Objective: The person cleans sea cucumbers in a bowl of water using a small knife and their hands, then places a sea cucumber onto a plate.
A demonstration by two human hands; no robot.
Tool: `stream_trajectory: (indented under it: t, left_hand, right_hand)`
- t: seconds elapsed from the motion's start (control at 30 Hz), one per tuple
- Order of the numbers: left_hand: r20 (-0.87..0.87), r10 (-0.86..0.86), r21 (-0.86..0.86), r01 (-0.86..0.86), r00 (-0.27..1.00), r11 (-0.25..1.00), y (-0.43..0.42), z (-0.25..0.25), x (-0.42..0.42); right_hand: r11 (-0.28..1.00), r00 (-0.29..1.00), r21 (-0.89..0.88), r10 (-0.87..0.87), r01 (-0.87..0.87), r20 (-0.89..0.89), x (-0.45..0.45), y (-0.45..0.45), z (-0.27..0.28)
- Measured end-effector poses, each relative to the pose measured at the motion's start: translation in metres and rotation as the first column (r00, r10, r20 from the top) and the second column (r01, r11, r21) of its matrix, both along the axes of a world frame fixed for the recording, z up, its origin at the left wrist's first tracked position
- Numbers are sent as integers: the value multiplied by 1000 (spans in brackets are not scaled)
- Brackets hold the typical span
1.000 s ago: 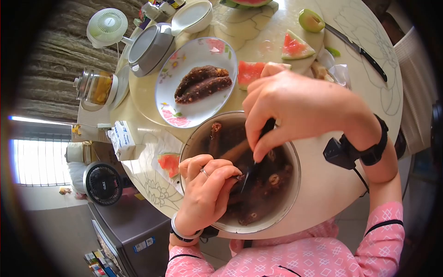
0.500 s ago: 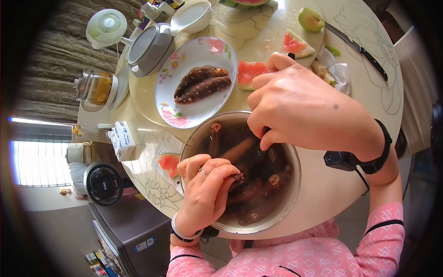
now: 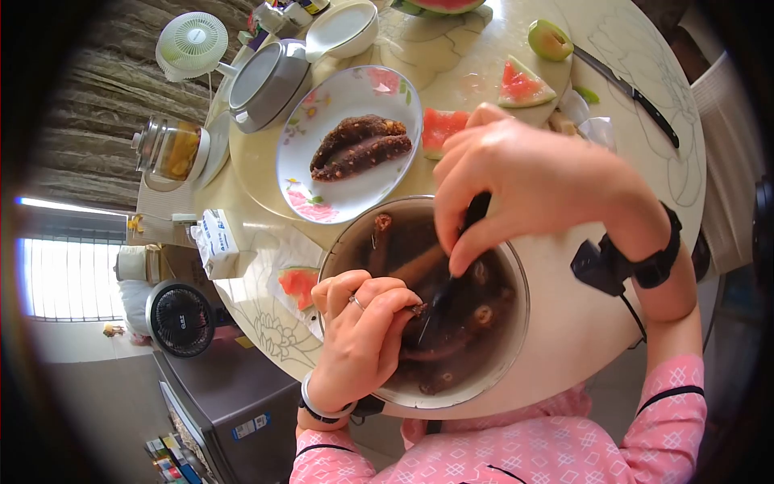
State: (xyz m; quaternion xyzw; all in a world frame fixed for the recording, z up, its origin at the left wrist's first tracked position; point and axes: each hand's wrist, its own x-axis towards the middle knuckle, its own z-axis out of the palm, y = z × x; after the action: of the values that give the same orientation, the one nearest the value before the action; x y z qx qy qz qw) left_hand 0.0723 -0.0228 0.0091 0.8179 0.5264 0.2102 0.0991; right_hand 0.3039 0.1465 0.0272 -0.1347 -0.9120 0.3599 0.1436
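Observation:
Over the left side of a round pot (image 3: 516, 355) of dark liquid, my left hand (image 3: 363, 331) pinches the end of a small dark brown piece (image 3: 418, 310). My right hand (image 3: 500, 185) grips a black-handled knife (image 3: 476, 211), its thin blade pointing down beside that piece. Several brown pieces lie in the liquid, some with pale round ends. Behind the pot, a floral plate (image 3: 294, 153) holds dark brown, lumpy pieces (image 3: 363, 149) side by side. The far end of the piece in my left hand is hidden by my fingers.
Watermelon slices (image 3: 520, 83) lie behind my right hand, near a cut green fruit (image 3: 550, 40) and a second black-handled knife (image 3: 637, 95). Left of the pot are another watermelon piece (image 3: 298, 286) and a tissue pack (image 3: 216, 242). Grey bowl (image 3: 266, 85) stands back left.
My right hand has lifted, dipped and turned, with the knife's handle and blade showing again beside the piece. My left hand stays nearly still. The view has shifted slightly.

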Motion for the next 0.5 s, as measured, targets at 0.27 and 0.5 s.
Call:
stream_trajectory:
  t: [0.27, 0.5]
  left_hand:
    - [16, 0, 2, 0, 1000, 1000, -2, 1, -1]
    - [-11, 11, 14, -11, 1000, 1000, -2, 1, 0]
  right_hand:
    - [999, 998, -4, -47, 47, 48, 2, 2, 2]
    - [988, 992, -127, -74, 87, 105, -2, 7, -4]
